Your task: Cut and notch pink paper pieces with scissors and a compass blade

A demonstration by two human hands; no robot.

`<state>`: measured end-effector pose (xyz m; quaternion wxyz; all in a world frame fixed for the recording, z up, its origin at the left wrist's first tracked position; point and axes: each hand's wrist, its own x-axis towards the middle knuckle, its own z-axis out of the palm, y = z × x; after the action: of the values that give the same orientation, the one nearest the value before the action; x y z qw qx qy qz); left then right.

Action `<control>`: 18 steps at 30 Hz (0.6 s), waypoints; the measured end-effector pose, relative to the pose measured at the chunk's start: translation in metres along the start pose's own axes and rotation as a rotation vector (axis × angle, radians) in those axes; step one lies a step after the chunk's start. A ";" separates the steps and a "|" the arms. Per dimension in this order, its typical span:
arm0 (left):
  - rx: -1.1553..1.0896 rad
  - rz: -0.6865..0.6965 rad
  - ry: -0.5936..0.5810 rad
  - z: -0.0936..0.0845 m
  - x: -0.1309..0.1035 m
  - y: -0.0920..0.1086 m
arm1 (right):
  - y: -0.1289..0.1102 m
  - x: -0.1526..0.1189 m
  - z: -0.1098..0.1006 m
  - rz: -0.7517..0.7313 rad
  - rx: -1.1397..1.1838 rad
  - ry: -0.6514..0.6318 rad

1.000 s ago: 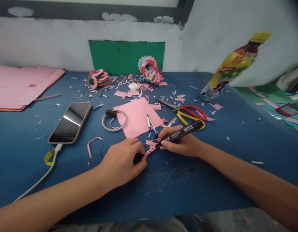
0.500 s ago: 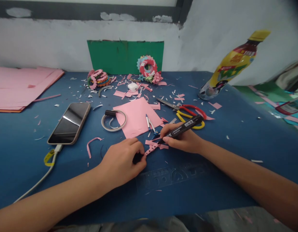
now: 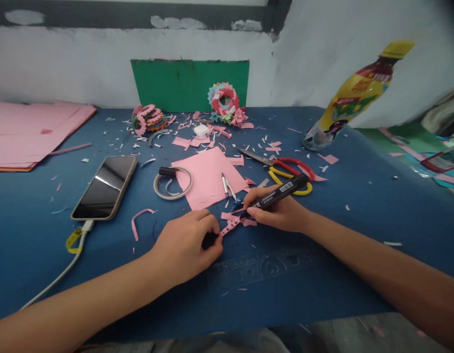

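The pink sheet point(image 3: 199, 179) lies on the blue table point(image 3: 359, 201), and a narrow pink strip point(image 3: 231, 226) with dark marks along it is just on the sheet's near side. The left hand point(image 3: 190, 240) pinches the strip's near end between thumb and forefinger, other fingers curled. The right hand point(image 3: 274, 211) is closed around a black marker point(image 3: 280, 193), its tip at the strip's far end — too small to tell whether it touches. A compass point(image 3: 225, 187) lies over the sheet's near right edge; a white ring point(image 3: 167, 171) overlaps its left edge. Right of the sheet are scissors point(image 3: 273, 161); left of it, a phone point(image 3: 105, 188). A clear ruler point(image 3: 252, 272) lies nearer than the sheet, a paper wreath point(image 3: 234, 100) well beyond it.
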<state>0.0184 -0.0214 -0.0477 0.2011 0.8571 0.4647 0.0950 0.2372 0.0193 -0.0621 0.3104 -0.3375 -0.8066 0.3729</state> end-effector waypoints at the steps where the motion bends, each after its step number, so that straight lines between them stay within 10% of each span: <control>1: 0.000 -0.002 0.006 0.000 0.000 0.000 | 0.000 0.000 -0.001 -0.005 -0.005 0.005; 18: -0.004 0.004 0.010 -0.001 0.000 0.000 | 0.003 0.001 -0.008 -0.041 -0.106 -0.025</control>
<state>0.0186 -0.0214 -0.0468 0.2003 0.8571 0.4638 0.1008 0.2437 0.0251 -0.0600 0.2895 -0.3321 -0.8359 0.3275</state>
